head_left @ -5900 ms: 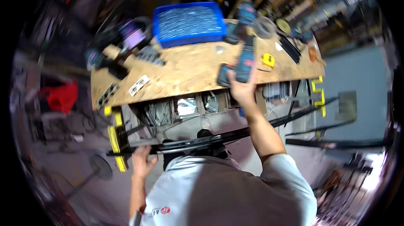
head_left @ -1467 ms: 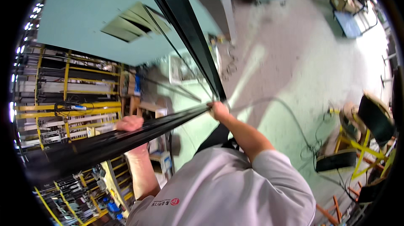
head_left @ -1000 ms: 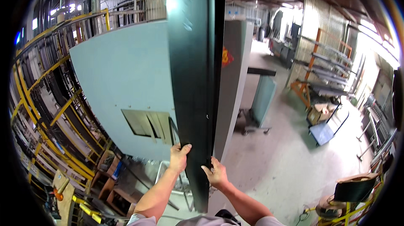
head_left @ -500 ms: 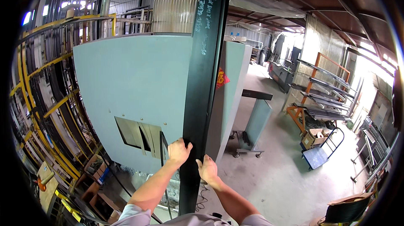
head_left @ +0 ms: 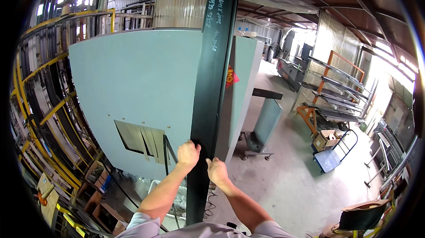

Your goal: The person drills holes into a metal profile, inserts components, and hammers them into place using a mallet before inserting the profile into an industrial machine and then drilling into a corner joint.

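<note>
A long dark profile bar (head_left: 207, 100) with pale handwriting near its top stands upright before me, running from my body past the top of the pale blue-green machine housing (head_left: 137, 69). My left hand (head_left: 189, 154) is closed round its left edge, with the fingertips hidden behind the bar. On the right edge, slightly lower, my right hand (head_left: 217, 171) grips it with the thumb pointing up; its other fingers are partly hidden. Behind my left hand, a slotted opening (head_left: 144, 140) with hanging flaps shows in the housing. A thin black rod (head_left: 166, 158) rises beside my left forearm.
To the left, a yellow rack (head_left: 48, 116) holds many upright profiles. A grey stand on wheels (head_left: 265, 127) is beyond the bar. Further right are an orange rack (head_left: 319, 92) with profiles, a blue trolley (head_left: 328, 161) and a cardboard box (head_left: 326, 140). A white basket (head_left: 180, 196) sits low beside the bar.
The view has shifted slightly, so the housing and racks appear a little further left and higher. Both hands stay on the bar in nearly the same grip.
</note>
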Demonstrator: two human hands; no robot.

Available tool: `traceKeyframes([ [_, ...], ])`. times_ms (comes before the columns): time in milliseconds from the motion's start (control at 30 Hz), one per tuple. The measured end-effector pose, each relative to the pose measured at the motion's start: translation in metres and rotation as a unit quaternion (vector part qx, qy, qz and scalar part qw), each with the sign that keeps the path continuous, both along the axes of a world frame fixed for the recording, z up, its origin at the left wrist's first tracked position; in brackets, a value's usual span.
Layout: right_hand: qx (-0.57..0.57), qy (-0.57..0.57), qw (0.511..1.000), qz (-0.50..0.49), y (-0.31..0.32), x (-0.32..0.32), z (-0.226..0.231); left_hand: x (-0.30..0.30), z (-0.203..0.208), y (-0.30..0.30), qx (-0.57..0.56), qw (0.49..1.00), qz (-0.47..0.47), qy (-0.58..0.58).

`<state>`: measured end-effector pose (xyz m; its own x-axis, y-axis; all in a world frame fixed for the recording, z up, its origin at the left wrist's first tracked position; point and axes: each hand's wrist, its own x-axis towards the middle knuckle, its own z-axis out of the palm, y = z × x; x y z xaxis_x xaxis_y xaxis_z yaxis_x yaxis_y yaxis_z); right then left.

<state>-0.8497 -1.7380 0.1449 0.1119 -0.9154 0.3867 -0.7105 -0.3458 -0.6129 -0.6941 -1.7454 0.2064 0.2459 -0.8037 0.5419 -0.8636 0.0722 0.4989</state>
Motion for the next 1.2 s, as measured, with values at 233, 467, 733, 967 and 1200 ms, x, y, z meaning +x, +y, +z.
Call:
traceKeyframes([
  [233,0.022,0.023,0.999,-0.02,0.001,0.004,0.002,0.005,-0.001,0.001,-0.001,1.0,0.002,-0.004],
  [467,0.019,0.041,0.999,0.002,0.005,-0.002,-0.004,0.013,-0.007,0.017,0.009,1.0,0.03,0.002],
  [733,0.082,-0.031,0.992,0.088,0.002,-0.029,0.01,0.012,-0.051,0.07,-0.204,0.976,-0.055,0.046],
  [967,0.081,-0.171,0.963,0.194,-0.012,-0.129,-0.133,-0.044,-0.229,0.191,0.26,0.939,-0.222,0.049],
  [1200,0.609,0.158,0.777,-0.009,0.118,-0.483,-0.458,-0.017,-0.393,0.29,0.764,0.638,-0.09,0.031],
])
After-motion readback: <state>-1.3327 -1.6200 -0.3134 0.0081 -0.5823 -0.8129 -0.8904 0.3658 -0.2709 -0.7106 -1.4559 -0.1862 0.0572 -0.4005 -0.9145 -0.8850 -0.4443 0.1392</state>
